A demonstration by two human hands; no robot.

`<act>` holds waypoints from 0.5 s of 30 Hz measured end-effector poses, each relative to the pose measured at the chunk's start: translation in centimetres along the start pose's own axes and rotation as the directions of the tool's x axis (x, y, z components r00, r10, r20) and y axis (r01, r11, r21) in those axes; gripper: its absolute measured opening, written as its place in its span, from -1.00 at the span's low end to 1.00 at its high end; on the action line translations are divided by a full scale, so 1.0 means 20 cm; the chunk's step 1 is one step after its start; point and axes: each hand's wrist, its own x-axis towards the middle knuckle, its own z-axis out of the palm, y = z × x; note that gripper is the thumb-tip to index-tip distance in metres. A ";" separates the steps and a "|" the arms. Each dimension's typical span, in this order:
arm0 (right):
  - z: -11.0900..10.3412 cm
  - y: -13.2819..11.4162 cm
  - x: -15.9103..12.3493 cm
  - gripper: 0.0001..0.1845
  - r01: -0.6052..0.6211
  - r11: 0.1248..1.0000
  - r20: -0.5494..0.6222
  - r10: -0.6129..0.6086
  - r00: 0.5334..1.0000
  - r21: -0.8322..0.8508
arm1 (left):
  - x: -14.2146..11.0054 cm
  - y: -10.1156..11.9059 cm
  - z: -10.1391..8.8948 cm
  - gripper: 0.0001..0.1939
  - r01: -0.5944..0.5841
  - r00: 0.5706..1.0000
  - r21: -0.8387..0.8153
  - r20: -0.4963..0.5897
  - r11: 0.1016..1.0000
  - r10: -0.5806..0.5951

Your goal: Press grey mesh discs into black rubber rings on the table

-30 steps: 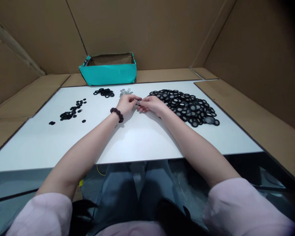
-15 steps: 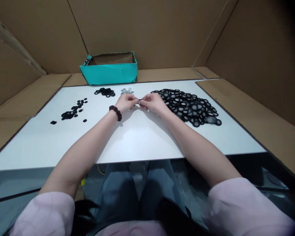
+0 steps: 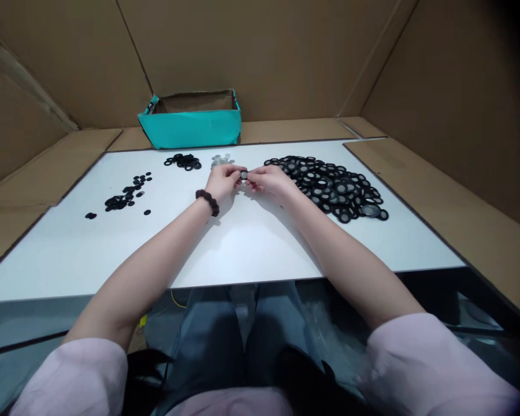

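Observation:
Between my fingertips is a small black ring with a grey centre, held just above the white tabletop. My left hand pinches it from the left, and a dark beaded band circles that wrist. From the right, my right hand pinches its other edge. A large pile of similar black rings with grey centres spreads just right of my right hand. Behind my left hand lies a small heap of translucent pale discs. Farther left sits a cluster of black rings.
Small black discs are scattered on the left of the white table. A teal open box stands at the back on cardboard. Cardboard walls enclose the back and sides.
The ring has been tipped so its grey centre now faces me; before, it was seen nearly edge-on. Both hands stay in almost the same place, and the view has shifted slightly.

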 end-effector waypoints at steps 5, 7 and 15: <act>-0.02 -0.01 0.00 -0.61 -0.045 0.999 0.069 0.045 0.997 0.005 | 0.00 0.03 -0.03 -0.80 -0.067 0.998 0.035 0.022 0.997 0.067; -0.03 0.00 0.01 -0.64 -0.037 0.999 0.074 0.039 0.997 -0.022 | 0.01 0.03 -0.04 -0.83 -0.099 0.994 0.057 0.046 0.993 0.096; -0.01 0.02 0.01 -0.59 0.069 0.968 0.085 -0.050 0.995 -0.239 | 0.02 0.04 -0.10 -0.83 -0.102 0.977 0.080 0.196 0.992 0.085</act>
